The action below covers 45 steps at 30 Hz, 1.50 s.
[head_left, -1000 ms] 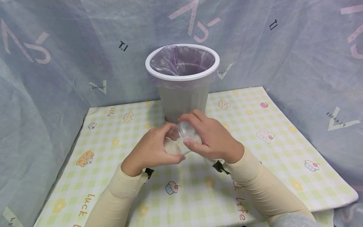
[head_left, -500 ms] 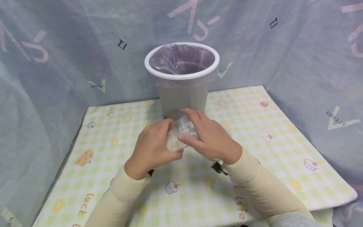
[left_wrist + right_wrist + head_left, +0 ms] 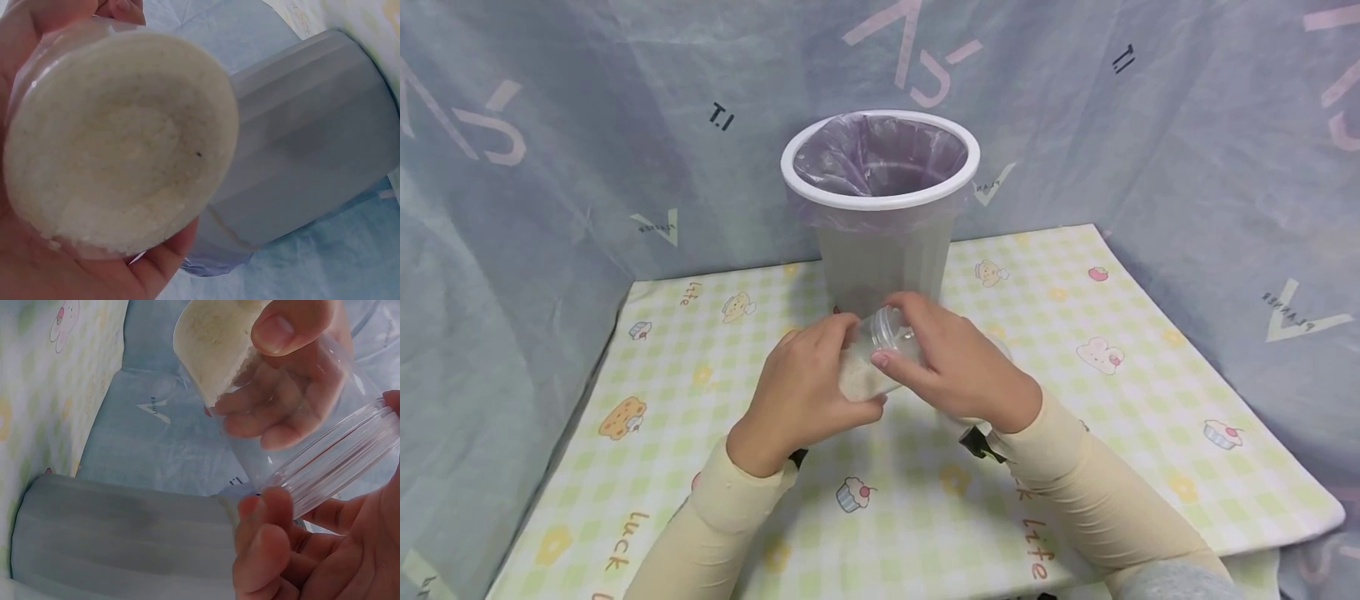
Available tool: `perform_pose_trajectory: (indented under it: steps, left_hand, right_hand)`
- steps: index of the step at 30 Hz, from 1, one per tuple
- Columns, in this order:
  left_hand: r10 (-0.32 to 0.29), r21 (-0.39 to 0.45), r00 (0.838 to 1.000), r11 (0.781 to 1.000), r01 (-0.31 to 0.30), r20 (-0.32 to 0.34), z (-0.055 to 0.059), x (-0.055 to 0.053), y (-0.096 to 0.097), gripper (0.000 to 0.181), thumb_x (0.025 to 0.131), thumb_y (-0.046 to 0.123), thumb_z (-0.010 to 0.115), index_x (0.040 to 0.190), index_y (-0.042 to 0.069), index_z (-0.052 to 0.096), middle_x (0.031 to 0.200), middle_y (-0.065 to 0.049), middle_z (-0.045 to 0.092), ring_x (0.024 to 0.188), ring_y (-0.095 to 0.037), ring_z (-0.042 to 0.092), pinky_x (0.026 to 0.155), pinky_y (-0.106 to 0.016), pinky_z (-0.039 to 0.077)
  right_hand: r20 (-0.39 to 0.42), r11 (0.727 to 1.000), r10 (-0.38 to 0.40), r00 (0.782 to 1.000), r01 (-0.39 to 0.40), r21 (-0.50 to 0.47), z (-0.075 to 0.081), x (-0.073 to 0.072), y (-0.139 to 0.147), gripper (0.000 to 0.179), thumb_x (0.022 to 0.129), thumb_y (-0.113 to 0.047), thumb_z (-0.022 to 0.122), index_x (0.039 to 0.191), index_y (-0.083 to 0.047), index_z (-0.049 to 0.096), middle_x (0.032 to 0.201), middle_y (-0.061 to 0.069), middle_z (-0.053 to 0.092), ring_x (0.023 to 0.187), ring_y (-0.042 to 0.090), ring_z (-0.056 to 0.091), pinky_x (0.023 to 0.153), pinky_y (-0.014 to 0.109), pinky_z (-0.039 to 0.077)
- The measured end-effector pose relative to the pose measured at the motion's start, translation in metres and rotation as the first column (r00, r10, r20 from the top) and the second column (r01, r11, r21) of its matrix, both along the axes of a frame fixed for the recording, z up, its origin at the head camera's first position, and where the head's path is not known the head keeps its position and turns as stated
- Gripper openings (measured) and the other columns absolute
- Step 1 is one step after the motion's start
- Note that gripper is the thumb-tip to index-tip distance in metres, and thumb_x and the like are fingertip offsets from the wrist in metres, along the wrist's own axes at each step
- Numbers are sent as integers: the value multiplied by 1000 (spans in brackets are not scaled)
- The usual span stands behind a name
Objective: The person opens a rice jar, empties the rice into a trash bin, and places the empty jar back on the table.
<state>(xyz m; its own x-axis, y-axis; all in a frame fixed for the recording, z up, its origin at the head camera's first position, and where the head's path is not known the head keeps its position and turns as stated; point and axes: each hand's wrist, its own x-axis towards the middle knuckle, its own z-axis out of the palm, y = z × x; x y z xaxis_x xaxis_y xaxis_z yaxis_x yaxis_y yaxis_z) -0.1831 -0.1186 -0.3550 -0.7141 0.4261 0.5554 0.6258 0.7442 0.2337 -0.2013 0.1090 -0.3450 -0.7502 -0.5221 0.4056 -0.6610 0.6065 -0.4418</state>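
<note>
Jar (image 3: 861, 373) is slanting on your side of the bin (image 3: 880, 254), over the desk (image 3: 917, 525), its pale contents (image 3: 125, 144) sitting at the base end. Your left hand (image 3: 805, 385) is clasping the jar's body in its grip, while your right hand (image 3: 962, 362) is pinching the clear ribbed end (image 3: 340, 459) between thumb and fingers. The bin is standing on the desk, a purple bag (image 3: 827, 162) lining it, and a grey-blue curtain (image 3: 662, 58) is hanging behind it.

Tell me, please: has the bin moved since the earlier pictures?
No: in the head view, the bin keeps its place against the prints on the tablecloth.
</note>
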Motion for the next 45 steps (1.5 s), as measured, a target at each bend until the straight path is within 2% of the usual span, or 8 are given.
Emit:
perform_pose_trajectory:
  steps: [7, 12, 19, 25, 32, 45]
  left_hand:
    - [-21, 22, 998, 1000, 20, 53, 1, -1, -1, 79, 59, 47, 87, 122, 8, 60, 100, -1, 68, 79, -13, 59, 71, -35, 49]
    - [-31, 32, 997, 999, 29, 73, 1, -1, -3, 80, 59, 48, 87, 124, 9, 60, 102, -1, 69, 81, -13, 61, 72, -36, 50]
    - [-32, 25, 997, 999, 31, 75, 2, -2, -5, 81, 60, 48, 87, 125, 8, 60, 105, 1, 70, 83, -13, 64, 73, -37, 52]
    - [-31, 14, 997, 999, 30, 71, 2, -2, -6, 81, 61, 49, 87, 125, 8, 60, 104, 0, 70, 83, -13, 64, 73, -36, 51]
    - [-40, 18, 997, 999, 39, 71, 2, -2, -5, 80, 60, 48, 87, 124, 8, 60, 103, -1, 70, 80, -13, 61, 71, -35, 49]
    - [-33, 0, 998, 999, 33, 47, 0, -5, -3, 79, 60, 49, 86, 122, 9, 60, 102, 0, 69, 79, -13, 60, 69, -35, 49]
  right_hand:
    - [-3, 999, 32, 999, -32, -11, 2, -1, 2, 58, 102, -61, 49, 143, -20, 43, 127, -9, 55, 103, 10, 59, 90, 34, 52]
    - [-16, 999, 51, 999, -52, -2, 3, 1, 3, 60, 101, -59, 51, 147, -22, 41, 133, -7, 52, 104, 10, 58, 89, 33, 52]
    - [-61, 998, 68, 996, -67, 14, 5, 3, 3, 62, 101, -56, 53, 151, -24, 38, 124, -3, 52, 95, 10, 56, 81, 32, 51]
    - [-97, 996, 89, 991, -87, 19, 4, 1, 2, 61, 100, -54, 53, 149, -19, 40, 123, -3, 50, 95, 10, 54, 83, 31, 50]
    - [-120, 995, 102, 987, -102, 9, 4, -1, 1, 58, 99, -52, 54, 145, -18, 43, 126, -2, 52, 100, 17, 58, 86, 33, 50]
    - [-166, 992, 120, 979, -124, -12, 1, -4, 0, 55, 98, -46, 58, 142, -15, 45, 128, -2, 52, 108, 11, 53, 94, 32, 48]
